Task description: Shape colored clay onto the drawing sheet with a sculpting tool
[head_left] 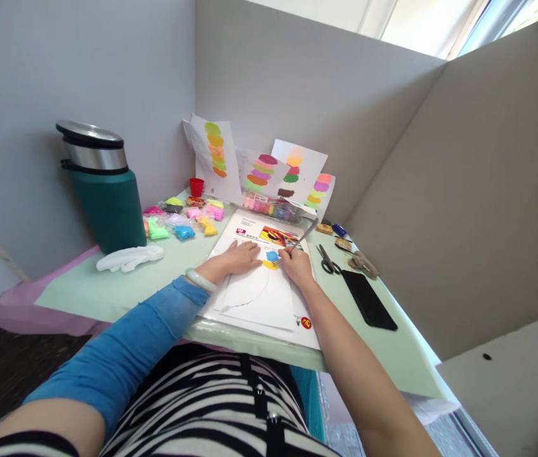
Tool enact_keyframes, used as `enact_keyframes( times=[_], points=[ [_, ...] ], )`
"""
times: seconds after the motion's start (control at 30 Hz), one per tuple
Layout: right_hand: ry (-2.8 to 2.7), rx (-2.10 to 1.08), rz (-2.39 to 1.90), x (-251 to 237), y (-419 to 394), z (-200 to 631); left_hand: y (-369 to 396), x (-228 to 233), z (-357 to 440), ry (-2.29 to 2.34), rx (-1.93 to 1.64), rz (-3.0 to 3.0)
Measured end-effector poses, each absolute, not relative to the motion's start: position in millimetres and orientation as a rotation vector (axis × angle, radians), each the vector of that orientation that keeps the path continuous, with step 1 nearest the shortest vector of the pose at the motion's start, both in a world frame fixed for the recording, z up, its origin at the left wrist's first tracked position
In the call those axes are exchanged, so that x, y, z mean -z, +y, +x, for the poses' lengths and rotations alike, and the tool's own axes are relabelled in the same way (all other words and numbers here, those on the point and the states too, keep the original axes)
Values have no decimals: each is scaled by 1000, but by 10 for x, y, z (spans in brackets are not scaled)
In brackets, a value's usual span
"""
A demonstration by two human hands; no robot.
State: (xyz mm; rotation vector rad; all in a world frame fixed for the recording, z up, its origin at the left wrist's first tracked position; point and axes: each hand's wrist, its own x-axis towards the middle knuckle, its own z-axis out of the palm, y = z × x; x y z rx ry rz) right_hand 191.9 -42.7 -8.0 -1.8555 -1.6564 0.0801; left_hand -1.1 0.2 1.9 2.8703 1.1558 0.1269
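Head view looked down on a pale green table [107, 289] set into a corner of grey partition boards. The left hand [235, 259] lay flat and open on a white sheet of paper [259, 298], palm down, fingers spread toward the clay, gripping nothing; it seemed to serve as a weight that kept the sheet from sliding. The right hand [296, 263] was closed around a thin metal tool [303, 236], held like a pen, the shaft slanting up toward the table's far edge and the tip down at a small blue clay patch [272, 256] with a yellow clay patch [269, 264] just beside it. Both patches sat pressed onto the sheet near the middle of the table, between the two hands, soft and matte, with lumpy edges.

Near the far left corner stood a dark green bin [107, 203] with a shiny steel lid, and beside it lay a crumpled white glove [129, 258]. Small clear clay bags [181, 219] in pink, green, blue and yellow lay scattered along the far edge, by a red cup [196, 186]. Finished sheets [216, 155] bearing stacked coloured blobs leaned upright against the wall, likely so they stayed in sight. Toward the right edge lay scissors [327, 260] and a flat black phone [368, 299], within reach of the working hand.
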Motion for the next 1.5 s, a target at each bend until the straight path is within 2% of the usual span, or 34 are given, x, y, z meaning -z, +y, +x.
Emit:
enact_keyframes(
  times=[1.5],
  points=[
    [-1736, -122, -1918, 66, -432, 1935, -47, -86, -29, 1143, -88, 2870]
  ],
)
